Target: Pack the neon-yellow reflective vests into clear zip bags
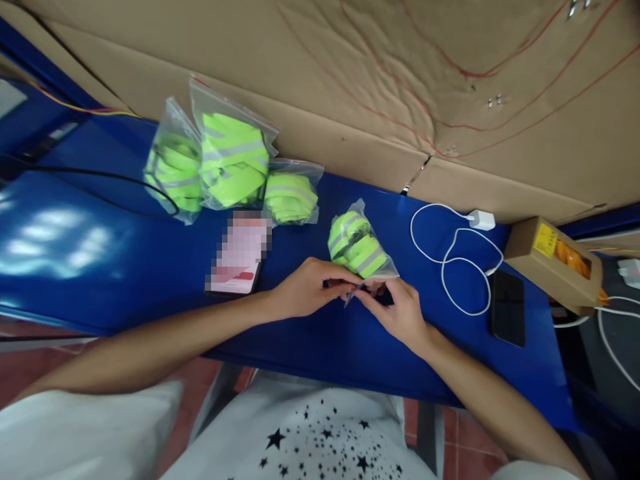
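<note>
A small clear zip bag with rolled neon-yellow reflective straps lies on the blue table just beyond my hands, its mouth end towards them. My left hand comes in from the left, thumb and fingers pinched together. Opposite it, my right hand is also closed in a pinch, fingertips almost meeting the left ones. Between the fingertips shows a small greyish piece, too small to name. Whether it belongs to the bag I cannot tell, as the fingers partly hide it.
Bagged neon straps stand behind on the left, with a smaller bag beside them. A lit phone lies left of my hands. On the right are a white charger cable, a dark phone and a cardboard box. Brown cardboard walls the back.
</note>
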Motion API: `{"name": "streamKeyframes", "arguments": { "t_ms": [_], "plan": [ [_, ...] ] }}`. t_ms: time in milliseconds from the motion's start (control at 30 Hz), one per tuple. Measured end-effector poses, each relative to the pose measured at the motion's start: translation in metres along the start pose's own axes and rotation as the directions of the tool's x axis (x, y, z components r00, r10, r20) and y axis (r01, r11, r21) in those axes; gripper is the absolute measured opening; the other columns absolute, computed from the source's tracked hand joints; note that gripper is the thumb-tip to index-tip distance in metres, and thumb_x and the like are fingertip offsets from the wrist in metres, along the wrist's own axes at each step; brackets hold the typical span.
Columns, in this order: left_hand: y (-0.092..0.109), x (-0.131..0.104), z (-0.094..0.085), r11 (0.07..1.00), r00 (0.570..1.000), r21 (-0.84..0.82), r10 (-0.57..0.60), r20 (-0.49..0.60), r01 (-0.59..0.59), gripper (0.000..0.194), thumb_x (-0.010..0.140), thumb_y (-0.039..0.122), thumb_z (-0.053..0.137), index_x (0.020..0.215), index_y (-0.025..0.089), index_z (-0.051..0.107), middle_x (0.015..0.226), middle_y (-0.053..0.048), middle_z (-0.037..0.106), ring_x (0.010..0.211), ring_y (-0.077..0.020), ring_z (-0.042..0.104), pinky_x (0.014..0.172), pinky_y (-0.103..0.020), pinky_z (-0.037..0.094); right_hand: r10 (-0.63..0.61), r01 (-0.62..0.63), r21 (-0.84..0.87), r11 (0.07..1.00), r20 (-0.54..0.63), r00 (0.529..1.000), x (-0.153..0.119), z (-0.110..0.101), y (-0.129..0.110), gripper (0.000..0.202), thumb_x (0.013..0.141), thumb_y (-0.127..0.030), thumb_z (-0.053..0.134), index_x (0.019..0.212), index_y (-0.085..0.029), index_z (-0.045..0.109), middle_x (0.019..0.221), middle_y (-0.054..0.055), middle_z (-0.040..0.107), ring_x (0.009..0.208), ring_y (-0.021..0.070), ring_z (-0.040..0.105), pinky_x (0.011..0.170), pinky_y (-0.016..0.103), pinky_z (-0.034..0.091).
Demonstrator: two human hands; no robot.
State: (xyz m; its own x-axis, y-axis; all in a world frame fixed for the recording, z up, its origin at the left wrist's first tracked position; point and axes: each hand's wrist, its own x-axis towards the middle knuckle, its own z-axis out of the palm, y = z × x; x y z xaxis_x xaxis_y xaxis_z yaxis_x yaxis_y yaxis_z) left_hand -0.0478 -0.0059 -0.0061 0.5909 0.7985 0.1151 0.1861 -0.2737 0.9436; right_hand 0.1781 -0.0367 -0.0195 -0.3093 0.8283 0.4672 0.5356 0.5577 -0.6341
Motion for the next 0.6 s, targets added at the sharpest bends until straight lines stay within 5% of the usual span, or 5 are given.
{"name": "streamKeyframes", "arguments": {
  "t_ms": [267, 400, 600],
  "plan": [
    [0.0, -0.003, 0.007, 0.964, 0.995, 0.248, 0.1, -0.02, -0.092, 0.016, 0.099, 0.017, 0.06, 0.105, 0.018, 0.076, 0.089, -0.001, 0.079, 0.078, -0.0121, 0.074, 0.073, -0.021, 0.052, 0.059, -0.058, -0.059, 0.997, 0.031, 0.998, -0.001, 0.003, -0.005, 0.015, 0.094, -0.032, 0.073, 0.093, -0.022, 0.062, 0.082, 0.001, 0.074, 0.068, 0.0133, 0.07, 0.068, 0.027, 0.058],
    [0.006, -0.004, 0.013, 0.968, 0.993, 0.245, 0.08, -0.089, -0.056, 0.014, 0.102, 0.019, 0.057, 0.1, 0.017, 0.071, 0.082, 0.001, 0.074, 0.07, -0.0096, 0.067, 0.068, -0.02, 0.048, 0.033, -0.033, 0.008, 0.999, 0.039, 0.999, 0.003, -0.001, -0.009, 0.008, 0.098, -0.023, 0.065, 0.092, -0.022, 0.06, 0.077, -0.001, 0.071, 0.064, 0.0107, 0.067, 0.064, 0.023, 0.055],
    [0.018, -0.007, 0.012, 0.959, 0.968, 0.236, 0.198, -0.153, -0.159, 0.011, 0.101, 0.016, 0.054, 0.096, 0.016, 0.064, 0.085, -0.001, 0.067, 0.074, -0.0104, 0.063, 0.069, -0.021, 0.048, -0.074, 0.075, 0.022, 0.997, -0.02, 0.997, -0.002, -0.004, -0.011, 0.012, 0.094, -0.017, 0.066, 0.091, -0.022, 0.056, 0.072, -0.004, 0.064, 0.06, 0.0103, 0.061, 0.061, 0.024, 0.05]
  ]
}}
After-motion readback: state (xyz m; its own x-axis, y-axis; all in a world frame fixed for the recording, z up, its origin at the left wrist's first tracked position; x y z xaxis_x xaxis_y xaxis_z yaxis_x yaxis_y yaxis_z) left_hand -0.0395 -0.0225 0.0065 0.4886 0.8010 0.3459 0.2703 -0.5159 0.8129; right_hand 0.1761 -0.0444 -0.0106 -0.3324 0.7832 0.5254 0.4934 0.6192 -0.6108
